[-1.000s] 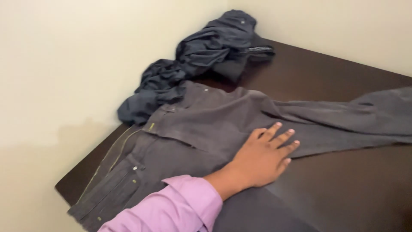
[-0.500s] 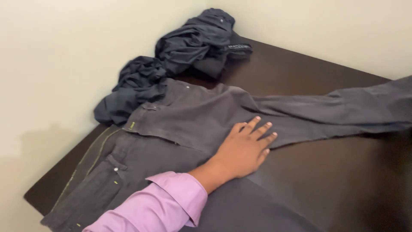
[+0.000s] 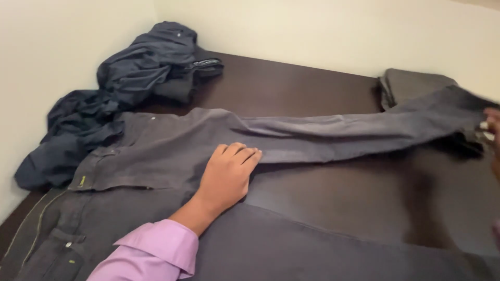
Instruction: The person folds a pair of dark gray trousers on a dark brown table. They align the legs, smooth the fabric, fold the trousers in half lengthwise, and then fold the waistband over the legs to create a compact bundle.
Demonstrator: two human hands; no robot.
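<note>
Pale walls meet in a corner behind a dark brown wooden table (image 3: 291,83), and the single head view looks down across it. Spread over the tabletop lies a pair of dark grey jeans (image 3: 156,151), waistband toward the near left edge, one leg stretched out flat to the right and the other running along the bottom of the view. The left hand (image 3: 227,174), in a lilac shirt cuff (image 3: 156,250), lies open and palm down on the seat of the jeans where the upper leg begins, fingers together and flat, gripping nothing and only pressing the cloth to the table. The right hand (image 3: 492,136) shows only as a blurred sliver at the right edge, at the hem of the stretched leg; it seems to have hold of the cuff end, but how far it is closed I cannot tell. To do this step well, I judge the flat palm should hold the cloth firmly so it cannot slide while the far end is drawn taut and level, so the leg lies free of wrinkles and its seams line up. A heap of dark navy clothing (image 3: 135,73) sits crumpled in the far left corner, and a folded grey garment (image 3: 411,83) rests near the far right wall, both well apart from the hands.
</note>
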